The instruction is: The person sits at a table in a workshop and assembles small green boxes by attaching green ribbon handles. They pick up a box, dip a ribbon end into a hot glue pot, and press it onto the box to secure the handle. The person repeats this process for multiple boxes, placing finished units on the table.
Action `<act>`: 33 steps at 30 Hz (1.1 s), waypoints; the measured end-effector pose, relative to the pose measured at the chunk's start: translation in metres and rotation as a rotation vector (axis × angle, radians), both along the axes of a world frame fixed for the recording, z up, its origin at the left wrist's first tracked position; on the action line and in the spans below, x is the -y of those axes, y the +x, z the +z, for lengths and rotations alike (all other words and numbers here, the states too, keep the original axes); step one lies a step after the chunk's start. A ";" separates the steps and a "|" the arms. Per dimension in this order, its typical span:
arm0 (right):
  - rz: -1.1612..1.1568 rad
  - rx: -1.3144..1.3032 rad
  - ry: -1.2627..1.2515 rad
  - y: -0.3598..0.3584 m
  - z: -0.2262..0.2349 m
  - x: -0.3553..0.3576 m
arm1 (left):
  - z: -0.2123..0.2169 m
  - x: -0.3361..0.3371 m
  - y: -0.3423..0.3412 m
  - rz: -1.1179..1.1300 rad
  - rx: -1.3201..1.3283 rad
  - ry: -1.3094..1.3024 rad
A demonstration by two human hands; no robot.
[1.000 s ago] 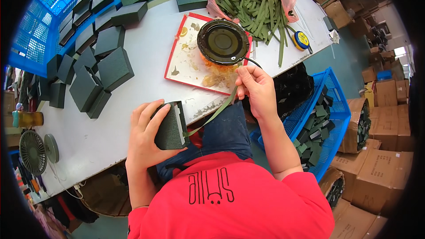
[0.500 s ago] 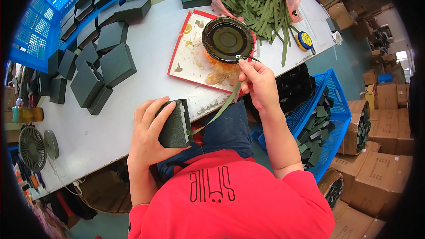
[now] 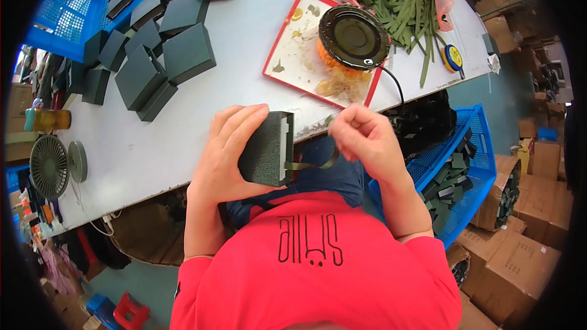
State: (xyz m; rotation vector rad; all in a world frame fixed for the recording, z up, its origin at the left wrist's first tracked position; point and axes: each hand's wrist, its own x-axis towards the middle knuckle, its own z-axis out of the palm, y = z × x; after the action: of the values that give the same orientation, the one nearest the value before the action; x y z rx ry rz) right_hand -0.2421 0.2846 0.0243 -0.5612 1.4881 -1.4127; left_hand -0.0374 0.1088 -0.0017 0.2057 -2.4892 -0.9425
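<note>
My left hand [image 3: 227, 156] is wrapped round a dark green box [image 3: 263, 151], held over the table's front edge near my lap. From the box's right side, where a pale inner edge shows, comes a thin olive-green ribbon [image 3: 315, 165]. It curves up to my right hand [image 3: 367, 139], whose fingers are pinched together on its free end, a little right of the box. The fingertips are slightly blurred. Beyond the right hand, a round black pan [image 3: 353, 36] holding dark liquid stands on a stained white board [image 3: 295, 55] with a red rim.
Several green boxes [image 3: 189, 54] stand at the left beside a blue crate [image 3: 61, 24]. A pink bag [image 3: 441, 6] of green ribbons lies at the back. Yellow-blue tape roll [image 3: 452, 58] is at the right; a blue basket [image 3: 483, 165] of green pieces sits below. A small fan [image 3: 49, 166] stands left.
My right hand has come from the pan's edge back toward the box, bringing the ribbon's end. The ribbon, stretched out before, now hangs in a slack curve. The view has shifted.
</note>
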 end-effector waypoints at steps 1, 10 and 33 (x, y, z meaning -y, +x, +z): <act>0.077 0.026 0.021 0.005 0.002 0.002 | -0.001 0.000 0.001 -0.015 -0.023 0.043; 0.261 0.056 0.105 0.010 0.000 0.021 | 0.008 -0.003 -0.003 -0.069 -0.072 0.070; 0.444 -0.061 0.190 0.004 -0.013 0.027 | 0.025 0.000 -0.005 -0.195 0.031 -0.042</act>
State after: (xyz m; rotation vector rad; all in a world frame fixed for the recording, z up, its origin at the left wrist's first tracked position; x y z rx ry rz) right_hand -0.2379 0.2574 0.0116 -0.7651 1.4175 -0.9085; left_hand -0.0424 0.1089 0.0229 -0.0373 -2.5903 -0.9694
